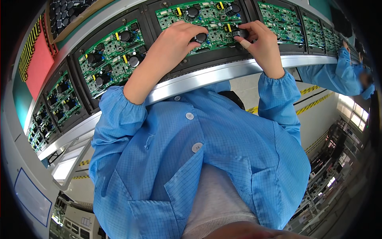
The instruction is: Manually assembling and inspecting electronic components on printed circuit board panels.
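My left hand (174, 43) pinches a black cylindrical capacitor (201, 38) between thumb and fingers, over the near left part of a green circuit board (217, 43). A second black capacitor (238, 33) is gripped by my right hand (262, 44), at the board's near right, beside a small yellow component (228, 28). Whether either capacitor's base touches the board cannot be seen. Two more capacitors (192, 12) stand upright on the far row of the same panel. The board lies in a black carrier frame (187, 61).
To the left, another carrier holds boards with several capacitors (134, 61). Boards without large capacitors (278, 20) lie to the right. A metal rail (199, 81) runs along the near edge. A cardboard box (85, 16) of capacitors sits far left. A co-worker's blue sleeve (326, 73) reaches in at right.
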{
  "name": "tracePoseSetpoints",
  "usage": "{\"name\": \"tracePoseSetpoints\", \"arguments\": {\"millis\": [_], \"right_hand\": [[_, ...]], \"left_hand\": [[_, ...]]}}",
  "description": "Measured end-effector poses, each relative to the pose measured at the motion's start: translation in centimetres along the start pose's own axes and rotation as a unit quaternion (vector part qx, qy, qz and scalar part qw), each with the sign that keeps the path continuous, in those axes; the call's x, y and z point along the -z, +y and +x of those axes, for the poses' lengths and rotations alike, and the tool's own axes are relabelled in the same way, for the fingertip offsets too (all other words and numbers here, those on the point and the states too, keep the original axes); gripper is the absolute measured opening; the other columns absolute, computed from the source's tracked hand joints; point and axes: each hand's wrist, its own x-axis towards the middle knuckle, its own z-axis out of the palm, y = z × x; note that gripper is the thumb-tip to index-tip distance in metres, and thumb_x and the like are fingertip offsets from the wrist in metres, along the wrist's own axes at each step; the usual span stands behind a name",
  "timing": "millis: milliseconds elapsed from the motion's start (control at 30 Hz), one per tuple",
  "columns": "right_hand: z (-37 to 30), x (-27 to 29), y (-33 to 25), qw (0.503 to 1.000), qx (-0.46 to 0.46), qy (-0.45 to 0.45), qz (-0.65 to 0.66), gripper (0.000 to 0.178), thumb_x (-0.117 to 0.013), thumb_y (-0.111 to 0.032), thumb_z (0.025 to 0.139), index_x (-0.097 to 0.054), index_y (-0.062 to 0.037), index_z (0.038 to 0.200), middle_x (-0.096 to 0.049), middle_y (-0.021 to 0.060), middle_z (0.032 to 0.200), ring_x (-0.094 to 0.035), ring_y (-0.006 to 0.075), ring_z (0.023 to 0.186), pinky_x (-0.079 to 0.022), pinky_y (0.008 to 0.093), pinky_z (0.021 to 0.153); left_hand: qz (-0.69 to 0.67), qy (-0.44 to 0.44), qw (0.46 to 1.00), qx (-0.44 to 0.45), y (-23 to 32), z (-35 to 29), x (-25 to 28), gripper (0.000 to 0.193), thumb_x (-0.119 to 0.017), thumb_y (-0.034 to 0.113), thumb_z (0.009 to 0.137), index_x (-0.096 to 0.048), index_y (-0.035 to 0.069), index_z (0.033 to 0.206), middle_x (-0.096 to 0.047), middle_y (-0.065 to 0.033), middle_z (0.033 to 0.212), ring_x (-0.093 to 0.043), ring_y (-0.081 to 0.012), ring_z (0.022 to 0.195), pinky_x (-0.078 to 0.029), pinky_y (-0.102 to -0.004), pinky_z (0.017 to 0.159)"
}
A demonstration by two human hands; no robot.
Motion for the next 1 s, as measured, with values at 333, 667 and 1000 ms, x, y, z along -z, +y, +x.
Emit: {"name": "tracePoseSetpoints", "arguments": {"millis": [333, 667, 1000], "right_hand": [[-0.3, 0.3, -0.4, 0.999, -0.024, -0.013, 0.023, 0.036, -0.085, -0.005, 0.079, -0.073, -0.0043, 0.113, -0.067, 0.0078, 0.097, -0.070, 0.0178, 0.079, -0.057, 0.0289, 0.071], [-0.8, -1.2, -0.3, 0.992, -0.090, 0.049, 0.074, 0.034, -0.086, -0.002, 0.079, -0.073, -0.0017, 0.111, -0.071, 0.0051, 0.091, -0.067, 0.0099, 0.075, -0.054, 0.0241, 0.068], [-0.8, -1.6, -1.3, 0.992, -0.033, 0.073, -0.098, 0.034, -0.087, -0.008, 0.079, -0.074, -0.0019, 0.110, -0.069, 0.0074, 0.088, -0.065, 0.0120, 0.070, -0.053, 0.0260, 0.065]], "left_hand": [[0.121, 0.021, 0.991, 0.051, 2.0, -0.1, -1.0, 0.033, -0.081, 0.016, 0.078, -0.071, 0.013, 0.109, -0.069, -0.0026, 0.099, -0.062, -0.0233, 0.101, -0.054, -0.0355, 0.088], [0.155, 0.107, 0.982, 0.023, 1.4, 0.0, -1.7, 0.022, -0.076, 0.030, 0.088, -0.074, 0.016, 0.104, -0.067, 0.0001, 0.099, -0.061, -0.0213, 0.101, -0.050, -0.0376, 0.089], [0.114, 0.195, 0.974, 0.020, 0.0, 0.9, -2.2, 0.016, -0.066, 0.027, 0.095, -0.075, 0.017, 0.103, -0.069, -0.0003, 0.101, -0.063, -0.0239, 0.101, -0.052, -0.0414, 0.092]]}}
